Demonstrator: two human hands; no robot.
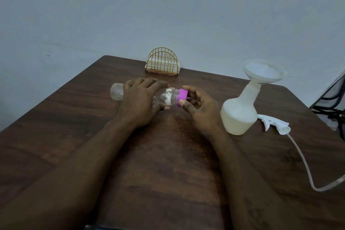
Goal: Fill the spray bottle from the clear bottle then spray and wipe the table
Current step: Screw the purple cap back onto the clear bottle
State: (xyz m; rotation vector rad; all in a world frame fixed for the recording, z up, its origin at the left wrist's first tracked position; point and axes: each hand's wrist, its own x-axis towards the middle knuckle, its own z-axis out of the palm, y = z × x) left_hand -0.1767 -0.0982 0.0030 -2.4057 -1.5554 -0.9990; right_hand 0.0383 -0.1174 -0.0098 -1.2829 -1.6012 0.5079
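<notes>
R thumb & forefinger pinch the purple cap at mid-frame, the other fingers loosely curled behind it; the right hand comes in from lower right. The left hand grips the body of the clear bottle from above, fingers wrapped over it.

The bottle lies on its side, long axis roughly left-right. Its base pokes out past the L hand toward frame left, neck & cap pointing right, straight into the R fingertips. Any turn of the cap goes about that axis, w/ the L hand bracing the body. The bottle looks empty or nearly so; resting on the table or held just above it, can't tell.

Right of the hands the white spray bottle stands upright, partly filled, a funnel seated in its neck. It is nearer the R hand. Its trigger head lies just beside the base, dip tube trailing to the lower right. A gold wire napkin holder sits upper centre. Probably capping after the pour, w/ spraying & wiping not yet begun.
</notes>
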